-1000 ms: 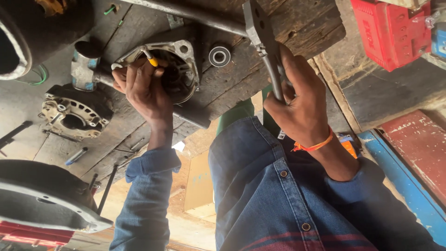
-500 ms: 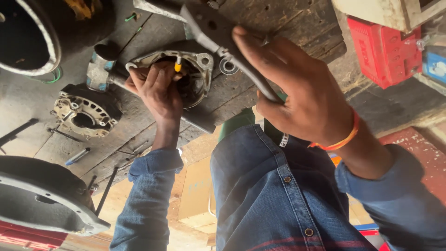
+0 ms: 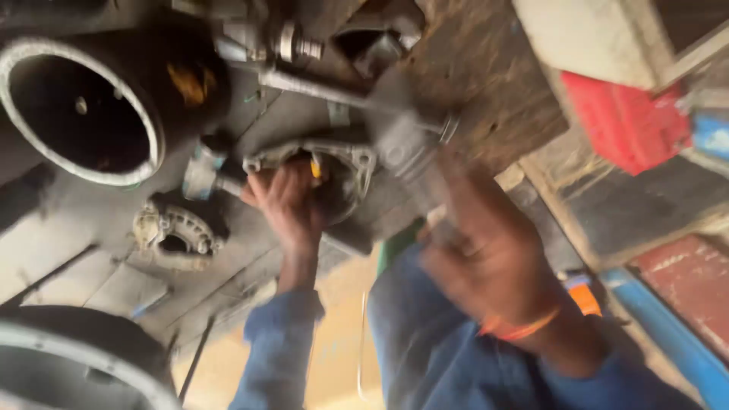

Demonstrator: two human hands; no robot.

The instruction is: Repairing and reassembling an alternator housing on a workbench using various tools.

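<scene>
My left hand (image 3: 288, 205) rests over the rim of a grey cast-metal housing (image 3: 351, 163) on the dark wooden work surface, fingers curled on it, with a small yellow piece (image 3: 315, 168) showing by the fingertips. My right hand (image 3: 490, 266), blurred by motion and with an orange band at the wrist, grips a heavy grey metal tool (image 3: 402, 144) whose head is over the right side of the housing. Blue sleeves and my blue-trousered knee fill the lower middle.
A large black drum with a pale rim (image 3: 83, 114) lies at upper left. A round finned metal part (image 3: 178, 231) and a short cylinder (image 3: 201, 175) sit left of the housing. A long rod (image 3: 326, 87) lies behind it. There is a red box (image 3: 623, 121) at right and a round cover (image 3: 76, 364) at bottom left.
My right hand has swung the metal tool down and toward the housing, and is now motion-blurred. The view has shifted, and my left hand stays on the housing.
</scene>
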